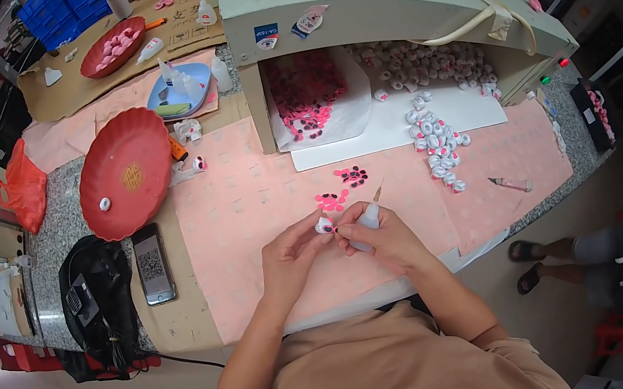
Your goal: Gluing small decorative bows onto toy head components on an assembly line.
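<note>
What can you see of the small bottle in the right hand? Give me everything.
The small bottle is whitish and translucent, plastic by its look, with a slim brownish pointed tip. It is tilted, the tip aimed away from the person and slightly rightward. The right hand grips it above the pink sheet, fingers hiding part of its body. How full it is cannot be made out.
</note>
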### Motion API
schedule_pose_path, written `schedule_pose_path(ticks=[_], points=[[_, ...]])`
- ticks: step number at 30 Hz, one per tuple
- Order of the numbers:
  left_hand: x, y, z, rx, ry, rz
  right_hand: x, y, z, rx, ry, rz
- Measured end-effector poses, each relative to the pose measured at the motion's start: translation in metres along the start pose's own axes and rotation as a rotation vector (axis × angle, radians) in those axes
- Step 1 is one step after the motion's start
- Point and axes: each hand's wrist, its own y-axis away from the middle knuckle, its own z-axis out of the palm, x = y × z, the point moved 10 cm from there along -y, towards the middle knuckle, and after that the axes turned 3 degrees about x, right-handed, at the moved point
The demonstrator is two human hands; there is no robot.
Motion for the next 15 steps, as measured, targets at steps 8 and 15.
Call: schedule_pose_path(ticks=[8,15], points=[[0.0034,-0.0010,-0.0010,0.009,-0.140,0.102,0.0066,-0.0034,-0.0057,-0.006,0.000,-0.060],[0.0009,-0.0010,0.0023,-0.011,-0.123,0.103,0.0076,-0.0065,-0.0107,0.046,0.086,-0.147]])
